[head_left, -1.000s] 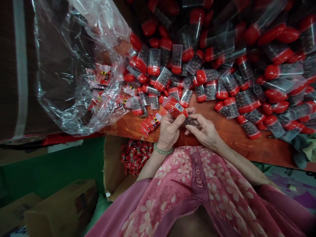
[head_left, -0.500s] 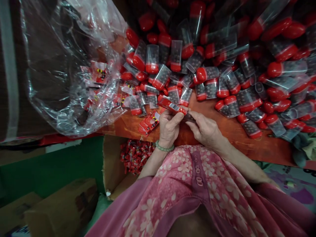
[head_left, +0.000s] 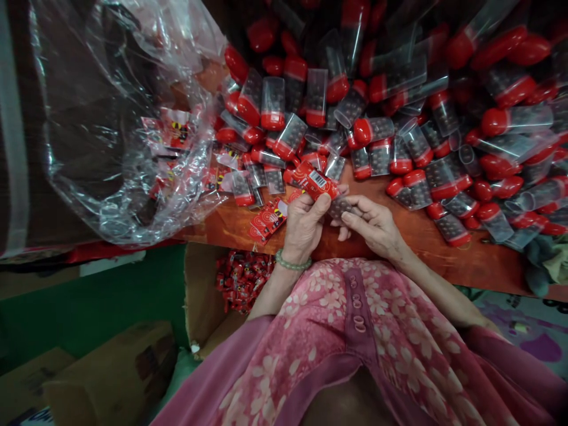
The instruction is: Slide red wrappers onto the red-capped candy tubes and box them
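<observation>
I see the left hand [head_left: 305, 228] pinching a red packet [head_left: 312, 179] with a white barcode patch, thumb flat on the packet's near end and fingers curled underneath. Just right of that packet, the right hand [head_left: 375, 228] pinches a dark dotted piece [head_left: 341, 208] between thumb and fingers; the piece meets the packet's near end, though from here I can't tell whether it sits inside or against it. I have both hands raised over the near edge of an orange-brown table [head_left: 426, 245], below and to the right of the packet. A green bead bracelet [head_left: 293, 260] circles the left wrist. Just left of the packet, I find a loose red packet [head_left: 268, 220] lying on the tabletop. Beyond the packet and well out to its right, I have a heap of red-capped clear cases [head_left: 415, 142], many with dark dots, lying at all angles. Farther left of the packet, a crumpled clear plastic bag [head_left: 102, 195] spreads beside and partly over more red packets [head_left: 180, 129]. Below the packet and to its left, I look into an open cardboard box [head_left: 205, 296] holding many small red pieces [head_left: 244, 281]. Directly below the packet is a pink floral garment [head_left: 319, 302].
</observation>
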`<move>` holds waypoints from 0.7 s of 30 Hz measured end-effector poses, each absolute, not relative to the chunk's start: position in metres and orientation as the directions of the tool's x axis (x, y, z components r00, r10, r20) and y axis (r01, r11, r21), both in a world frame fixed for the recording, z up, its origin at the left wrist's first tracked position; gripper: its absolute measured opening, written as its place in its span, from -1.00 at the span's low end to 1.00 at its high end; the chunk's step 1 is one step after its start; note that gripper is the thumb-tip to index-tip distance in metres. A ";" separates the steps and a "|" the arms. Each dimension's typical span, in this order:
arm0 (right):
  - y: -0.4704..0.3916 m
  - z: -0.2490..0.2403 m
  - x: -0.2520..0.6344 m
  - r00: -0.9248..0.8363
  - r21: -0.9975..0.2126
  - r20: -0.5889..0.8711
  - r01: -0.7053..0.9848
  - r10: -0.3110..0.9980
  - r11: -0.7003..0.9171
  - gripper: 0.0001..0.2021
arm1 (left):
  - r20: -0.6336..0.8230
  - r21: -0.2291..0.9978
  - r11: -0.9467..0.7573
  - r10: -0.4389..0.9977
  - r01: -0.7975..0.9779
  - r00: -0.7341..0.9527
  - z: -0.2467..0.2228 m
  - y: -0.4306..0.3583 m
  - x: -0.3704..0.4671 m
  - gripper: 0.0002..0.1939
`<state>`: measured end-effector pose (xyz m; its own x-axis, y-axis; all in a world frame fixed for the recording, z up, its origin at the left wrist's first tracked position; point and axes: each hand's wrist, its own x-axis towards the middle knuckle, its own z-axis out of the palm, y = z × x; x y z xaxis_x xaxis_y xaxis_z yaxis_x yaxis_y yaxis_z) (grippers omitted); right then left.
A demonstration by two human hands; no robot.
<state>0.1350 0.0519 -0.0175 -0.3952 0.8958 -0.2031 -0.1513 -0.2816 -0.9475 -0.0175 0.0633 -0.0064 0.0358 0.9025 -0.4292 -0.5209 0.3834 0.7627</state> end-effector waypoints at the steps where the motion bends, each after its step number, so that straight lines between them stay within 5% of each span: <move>1: 0.051 -0.018 0.135 -0.389 -0.950 -0.205 -0.142 0.898 -0.278 -0.68 | -0.436 0.755 0.398 0.898 -0.522 0.054 -0.007 0.063 -0.018 -0.56; 10: 0.045 -0.015 0.132 -0.344 -0.966 -0.006 0.245 0.939 0.084 -0.56 | -0.488 0.726 0.378 0.872 -0.575 -0.043 -0.013 0.056 -0.017 -0.52; 21: 0.026 -0.010 0.130 -0.355 -0.992 0.012 0.113 0.935 0.055 -0.61 | -0.445 0.706 0.305 0.893 -0.639 -0.064 -0.005 0.028 -0.014 -0.50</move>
<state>0.1305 0.0259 -0.0101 -0.3551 0.9347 0.0117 0.1132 0.0554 -0.9920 -0.0138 0.0276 -0.0050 -0.0645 0.8933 -0.4448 -0.6392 0.3053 0.7058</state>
